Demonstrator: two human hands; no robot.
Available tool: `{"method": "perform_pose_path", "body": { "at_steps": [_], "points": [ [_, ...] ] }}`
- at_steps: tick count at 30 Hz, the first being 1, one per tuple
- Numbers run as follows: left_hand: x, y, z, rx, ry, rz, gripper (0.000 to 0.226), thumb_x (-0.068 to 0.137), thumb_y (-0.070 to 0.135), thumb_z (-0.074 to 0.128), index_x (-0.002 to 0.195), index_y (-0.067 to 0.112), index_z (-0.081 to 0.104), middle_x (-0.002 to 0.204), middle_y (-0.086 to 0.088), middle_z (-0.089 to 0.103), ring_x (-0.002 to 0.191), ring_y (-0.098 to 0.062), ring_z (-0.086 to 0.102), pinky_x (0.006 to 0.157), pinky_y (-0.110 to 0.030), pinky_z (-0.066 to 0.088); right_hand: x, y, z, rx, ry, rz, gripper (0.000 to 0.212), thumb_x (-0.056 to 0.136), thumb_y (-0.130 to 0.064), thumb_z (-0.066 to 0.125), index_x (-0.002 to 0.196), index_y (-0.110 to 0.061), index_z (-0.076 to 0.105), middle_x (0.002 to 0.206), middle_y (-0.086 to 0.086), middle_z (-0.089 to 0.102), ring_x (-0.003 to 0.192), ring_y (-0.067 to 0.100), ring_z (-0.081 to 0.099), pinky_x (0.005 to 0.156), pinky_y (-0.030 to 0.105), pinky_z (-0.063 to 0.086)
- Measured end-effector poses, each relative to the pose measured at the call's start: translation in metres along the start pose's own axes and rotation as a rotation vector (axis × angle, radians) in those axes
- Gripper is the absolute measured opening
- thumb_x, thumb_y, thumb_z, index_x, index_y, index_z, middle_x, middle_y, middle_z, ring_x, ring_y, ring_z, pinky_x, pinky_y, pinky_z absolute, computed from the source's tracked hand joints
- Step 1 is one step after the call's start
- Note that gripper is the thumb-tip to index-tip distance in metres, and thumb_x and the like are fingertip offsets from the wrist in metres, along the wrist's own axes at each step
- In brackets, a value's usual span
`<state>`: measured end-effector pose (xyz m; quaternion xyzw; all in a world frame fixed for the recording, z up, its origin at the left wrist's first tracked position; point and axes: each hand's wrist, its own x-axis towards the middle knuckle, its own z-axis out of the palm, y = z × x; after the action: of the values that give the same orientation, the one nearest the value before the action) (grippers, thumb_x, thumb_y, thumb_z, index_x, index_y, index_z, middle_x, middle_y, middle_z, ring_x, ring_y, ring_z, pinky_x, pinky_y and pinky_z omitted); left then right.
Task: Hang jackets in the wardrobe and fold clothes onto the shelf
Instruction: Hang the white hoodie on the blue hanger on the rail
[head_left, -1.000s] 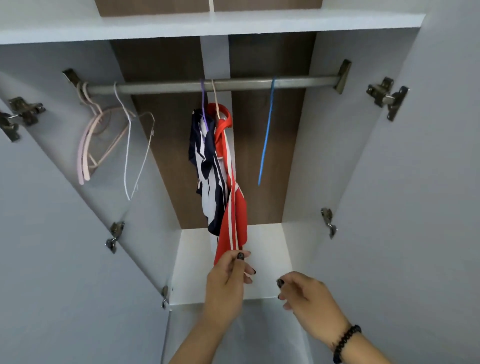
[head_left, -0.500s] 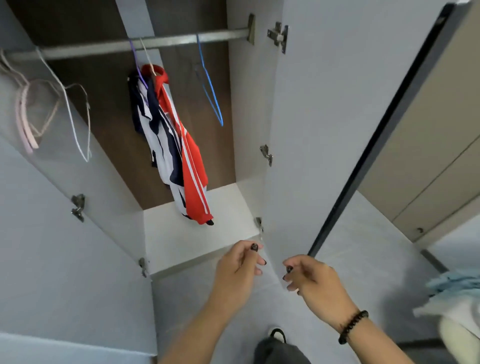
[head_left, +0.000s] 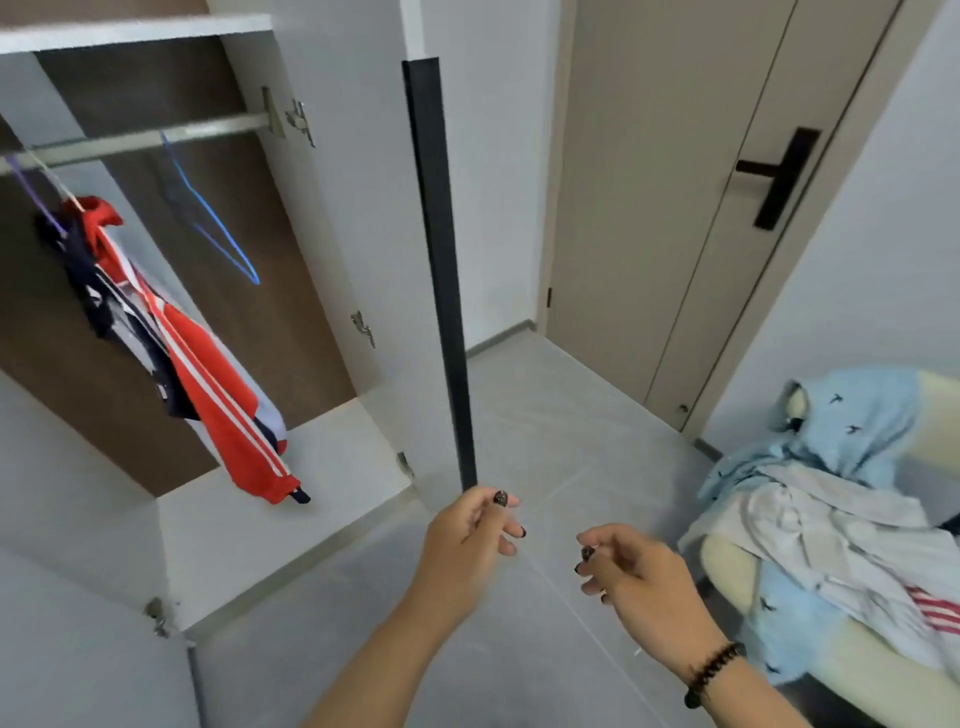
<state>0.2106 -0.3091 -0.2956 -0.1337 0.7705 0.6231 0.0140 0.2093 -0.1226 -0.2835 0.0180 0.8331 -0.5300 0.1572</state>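
Both hands loosely curled and empty, left hand (head_left: 470, 525) and right hand (head_left: 631, 571) lower centre, likely freed for clothes pile (head_left: 831, 514) lower right; red jacket (head_left: 218, 364) hung left.

A beige room door (head_left: 649, 218) with a black lever handle (head_left: 779, 176) stands shut; grey floor (head_left: 545, 431), seemingly tiled, spreads below.

Rail (head_left: 156, 137), upper left: dull metal.
Wardrobe back (head_left: 130, 83): matt brown wood grain.
Red jacket (head_left: 218, 374): smooth cloth.
Floor (head_left: 545, 415): pale, slight sheen.
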Motion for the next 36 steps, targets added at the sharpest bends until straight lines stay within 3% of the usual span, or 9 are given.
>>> {"method": "perform_pose_path", "body": {
  "at_steps": [4, 9, 13, 15, 23, 29, 36],
  "points": [
    [-0.006, 0.015, 0.101, -0.026, -0.108, -0.013, 0.020, 0.099, 0.022, 0.048, 0.094, 0.024, 0.067, 0.075, 0.008, 0.071, 0.061, -0.003, 0.063, 0.059, -0.009, 0.043, -0.024, 0.050, -0.081, -0.057, 0.011, 0.050, 0.022, 0.091, -0.004, 0.052, 0.089, -0.021, 0.065, 0.077, 0.006, 0.072, 0.061, 0.007, 0.068, 0.057, 0.011, 0.047],
    [-0.009, 0.035, 0.208, -0.002, -0.272, -0.018, 0.021, 0.099, 0.016, 0.048, 0.092, 0.020, 0.067, 0.074, 0.003, 0.072, 0.062, -0.008, 0.064, 0.059, -0.013, 0.044, -0.047, 0.104, -0.173, -0.041, 0.180, 0.134, 0.022, 0.090, -0.006, 0.053, 0.086, -0.022, 0.067, 0.067, -0.001, 0.071, 0.057, 0.001, 0.064, 0.057, 0.012, 0.048],
    [-0.001, 0.050, 0.265, 0.002, -0.348, 0.002, 0.028, 0.102, 0.020, 0.043, 0.089, 0.022, 0.068, 0.073, 0.001, 0.072, 0.061, -0.009, 0.064, 0.057, -0.014, 0.044, -0.052, 0.133, -0.222, -0.012, 0.270, 0.210, 0.023, 0.088, -0.011, 0.054, 0.084, -0.029, 0.067, 0.073, 0.001, 0.072, 0.069, 0.018, 0.069, 0.071, 0.032, 0.055],
    [0.007, 0.055, 0.287, 0.003, -0.375, 0.005, 0.030, 0.103, 0.022, 0.041, 0.089, 0.022, 0.068, 0.072, 0.002, 0.072, 0.059, -0.008, 0.064, 0.055, -0.013, 0.044, -0.050, 0.144, -0.238, 0.008, 0.307, 0.230, 0.022, 0.088, -0.012, 0.054, 0.085, -0.029, 0.067, 0.074, 0.000, 0.072, 0.070, 0.020, 0.068, 0.074, 0.035, 0.056],
    [0.058, 0.056, 0.347, 0.050, -0.525, -0.024, 0.031, 0.104, 0.023, 0.040, 0.093, 0.018, 0.068, 0.070, 0.003, 0.071, 0.058, -0.007, 0.064, 0.055, -0.013, 0.044, -0.013, 0.163, -0.267, 0.094, 0.370, 0.302, 0.022, 0.091, -0.010, 0.052, 0.087, -0.026, 0.067, 0.073, -0.002, 0.072, 0.065, 0.006, 0.067, 0.060, 0.010, 0.047],
    [0.116, 0.065, 0.385, 0.099, -0.632, -0.050, 0.030, 0.103, 0.021, 0.041, 0.092, 0.018, 0.068, 0.070, 0.004, 0.071, 0.059, -0.008, 0.061, 0.056, -0.014, 0.044, 0.047, 0.169, -0.296, 0.194, 0.461, 0.355, 0.021, 0.091, -0.009, 0.051, 0.087, -0.023, 0.067, 0.077, 0.000, 0.071, 0.067, 0.007, 0.068, 0.060, 0.021, 0.055],
    [0.170, 0.075, 0.427, 0.154, -0.729, -0.091, 0.028, 0.101, 0.021, 0.042, 0.091, 0.022, 0.068, 0.072, 0.004, 0.072, 0.063, -0.010, 0.062, 0.067, -0.024, 0.046, 0.102, 0.184, -0.322, 0.215, 0.507, 0.382, 0.023, 0.092, -0.009, 0.051, 0.088, -0.027, 0.066, 0.076, -0.002, 0.071, 0.067, 0.006, 0.068, 0.067, 0.018, 0.051]
  ]
}}
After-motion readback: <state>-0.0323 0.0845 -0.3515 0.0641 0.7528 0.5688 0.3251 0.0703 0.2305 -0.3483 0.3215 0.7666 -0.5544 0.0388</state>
